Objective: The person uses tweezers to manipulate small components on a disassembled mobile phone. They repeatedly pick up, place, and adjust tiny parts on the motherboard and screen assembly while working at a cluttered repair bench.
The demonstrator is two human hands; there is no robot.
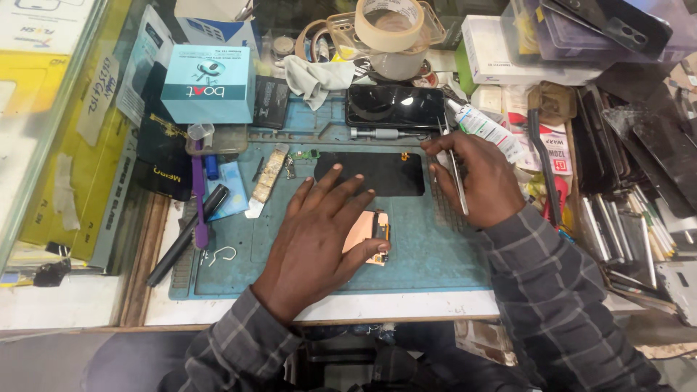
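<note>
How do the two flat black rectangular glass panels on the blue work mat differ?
The glossy black phone lies at the mat's far edge, untouched and reflecting light. The matte black screen panel lies nearer, mid-mat, shows no glare, and the left hand has fingertips on its near edge. Both lie flat, long sides across the blue work mat.

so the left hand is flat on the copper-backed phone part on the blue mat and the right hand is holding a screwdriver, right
Not quite. The head view shows the right hand holding thin metal tweezers, not a screwdriver; a silver screwdriver lies untouched at the top of the blue mat. The rest holds: the left hand lies flat on the copper-backed phone part.
</note>
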